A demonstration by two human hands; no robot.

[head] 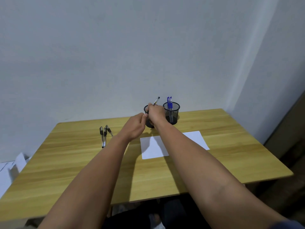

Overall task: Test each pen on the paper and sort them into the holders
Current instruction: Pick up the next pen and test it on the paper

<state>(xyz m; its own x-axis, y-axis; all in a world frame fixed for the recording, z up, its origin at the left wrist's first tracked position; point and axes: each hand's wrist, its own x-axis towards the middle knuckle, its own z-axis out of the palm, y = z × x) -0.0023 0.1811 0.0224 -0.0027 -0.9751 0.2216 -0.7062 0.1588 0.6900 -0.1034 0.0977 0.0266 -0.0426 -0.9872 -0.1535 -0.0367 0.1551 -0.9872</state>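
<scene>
Two black mesh holders stand at the back of the wooden table (74,162). My right hand (156,113) is shut on a black-capped pen (156,100), which it holds tilted over the left holder (149,125); the hand hides most of that holder. My left hand (136,125) has its fingers curled against the left holder's side. Two blue pens (169,103) stand in the right holder (172,114). On the table to the left lie three black pens (104,135). A white sheet of paper (153,148) lies under my right forearm.
A pale wall rises just behind the holders. White papers (11,166) lie beyond the table's left edge. At the far right is a dark brown piece of furniture (290,146). My legs show below the table's front edge.
</scene>
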